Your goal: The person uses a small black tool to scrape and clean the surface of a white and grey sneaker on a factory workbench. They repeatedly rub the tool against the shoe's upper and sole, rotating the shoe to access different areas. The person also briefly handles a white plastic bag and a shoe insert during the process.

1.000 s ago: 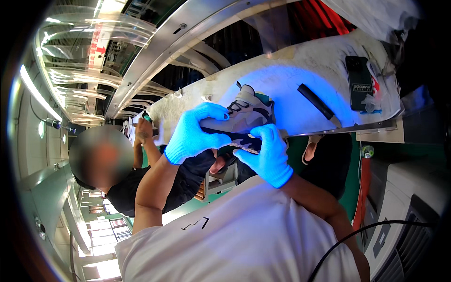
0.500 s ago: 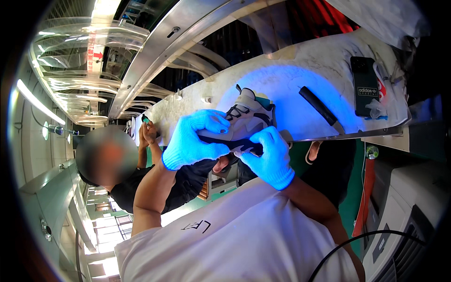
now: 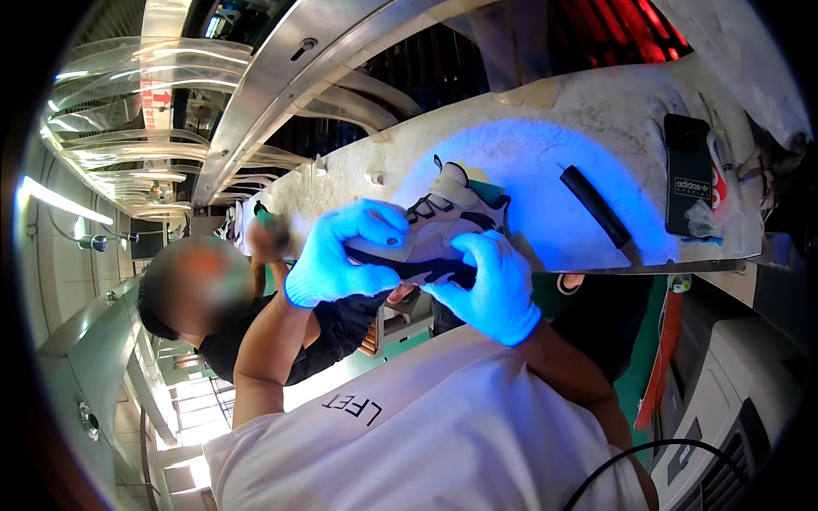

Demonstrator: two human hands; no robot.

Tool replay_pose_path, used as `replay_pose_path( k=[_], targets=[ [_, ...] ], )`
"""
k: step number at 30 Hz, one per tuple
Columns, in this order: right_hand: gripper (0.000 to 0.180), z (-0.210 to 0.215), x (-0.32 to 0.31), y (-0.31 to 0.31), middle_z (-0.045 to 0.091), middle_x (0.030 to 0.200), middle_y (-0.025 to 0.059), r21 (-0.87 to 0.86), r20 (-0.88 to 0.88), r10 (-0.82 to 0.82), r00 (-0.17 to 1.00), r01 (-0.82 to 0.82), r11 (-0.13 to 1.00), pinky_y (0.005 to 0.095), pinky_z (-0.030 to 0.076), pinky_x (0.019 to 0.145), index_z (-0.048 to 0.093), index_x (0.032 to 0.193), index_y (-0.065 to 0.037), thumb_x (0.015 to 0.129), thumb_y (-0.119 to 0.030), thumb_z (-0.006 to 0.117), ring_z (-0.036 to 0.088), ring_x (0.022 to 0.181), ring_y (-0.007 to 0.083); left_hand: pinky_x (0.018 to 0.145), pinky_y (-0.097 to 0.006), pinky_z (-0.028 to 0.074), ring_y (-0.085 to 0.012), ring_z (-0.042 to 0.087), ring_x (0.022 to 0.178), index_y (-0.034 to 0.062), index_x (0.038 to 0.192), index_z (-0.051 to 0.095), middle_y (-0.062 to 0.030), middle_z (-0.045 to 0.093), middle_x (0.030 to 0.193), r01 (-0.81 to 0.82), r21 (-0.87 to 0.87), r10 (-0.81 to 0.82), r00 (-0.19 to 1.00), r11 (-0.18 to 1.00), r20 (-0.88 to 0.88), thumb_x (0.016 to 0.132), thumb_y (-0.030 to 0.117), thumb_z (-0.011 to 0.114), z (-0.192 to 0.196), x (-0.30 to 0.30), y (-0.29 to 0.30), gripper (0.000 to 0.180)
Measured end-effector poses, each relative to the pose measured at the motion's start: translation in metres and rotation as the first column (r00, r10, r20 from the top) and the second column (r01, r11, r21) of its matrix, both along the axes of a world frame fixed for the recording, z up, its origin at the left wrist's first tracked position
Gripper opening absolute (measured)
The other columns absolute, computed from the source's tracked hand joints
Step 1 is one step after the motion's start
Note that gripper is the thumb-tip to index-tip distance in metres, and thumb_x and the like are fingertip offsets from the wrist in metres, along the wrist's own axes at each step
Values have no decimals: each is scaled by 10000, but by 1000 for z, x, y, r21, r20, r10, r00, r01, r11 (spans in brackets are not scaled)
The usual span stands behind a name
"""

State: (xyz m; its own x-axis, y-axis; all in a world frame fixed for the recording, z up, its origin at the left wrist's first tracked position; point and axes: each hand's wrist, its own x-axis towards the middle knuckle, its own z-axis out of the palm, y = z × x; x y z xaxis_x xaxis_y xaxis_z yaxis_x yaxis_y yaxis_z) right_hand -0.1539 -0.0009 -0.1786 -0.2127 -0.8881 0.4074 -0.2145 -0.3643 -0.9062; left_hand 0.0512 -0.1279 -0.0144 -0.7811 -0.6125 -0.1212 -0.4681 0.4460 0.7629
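Observation:
A light grey sneaker (image 3: 436, 223) with a dark patterned sole edge and dark laces is held over the front edge of the worktable. My left hand (image 3: 348, 255), in a knit glove lit blue, is closed round the toe end, thumb low by the sole. The gloved right hand (image 3: 487, 283) grips the sole side nearer the heel, its thumb along the edge. Teal lining shows at the shoe's opening. Right of the sneaker, a black-handled tool (image 3: 595, 209) with a short grey tip lies on the table in blue light.
A dark phone (image 3: 688, 175) and a crumpled clear wrapper (image 3: 704, 219) lie at the table's right end. Behind the pale worktable (image 3: 503, 95) runs a metal machine frame (image 3: 294, 72) with clear curved strips. A co-worker (image 3: 247, 328) sits at the left. A black cable (image 3: 656, 443) curves at lower right.
Both hands and the sneaker have shifted slightly left in the picture, while the black-handled tool and phone appear farther right as the view moved. Both hands still grip the shoe.

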Motion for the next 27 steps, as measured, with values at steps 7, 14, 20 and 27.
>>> replay_pose_path(
  k=[7,14,20,27],
  targets=[
    [739,6,11,-14,685,1145,124,72,-95,48,994,-41,997,467,593,739,594,1278,-121,736,-375,1028,729,958,337,1148,-403,523,-280,703,1300,-8,1667,503,-247,742,1412,-214,273,52,865,938,499,840,424,965,21,-1,-28,1041],
    [708,8,17,-16,700,1103,139,98,-64,51,997,-45,994,518,582,774,625,1241,-117,729,-393,1029,743,971,387,979,-436,604,-370,797,1073,28,1422,716,-231,809,1195,-92,130,-37,660,987,750,787,582,940,7,-54,-34,872],
    [732,7,19,-14,699,1139,167,109,-119,44,992,-31,994,522,605,783,595,1295,-104,771,-417,1000,750,989,390,931,-477,607,-442,792,1048,8,1236,770,-271,802,1114,-60,-113,128,514,992,848,786,758,822,-1,-72,-16,877],
    [847,0,-2,5,711,1190,196,55,166,11,986,-21,998,488,627,851,584,1432,-56,795,-424,1006,745,1008,395,1096,-468,590,-399,761,1254,22,1411,740,-206,771,1377,308,-294,-110,836,905,538,738,503,1010,56,-66,27,870]
  ],
)
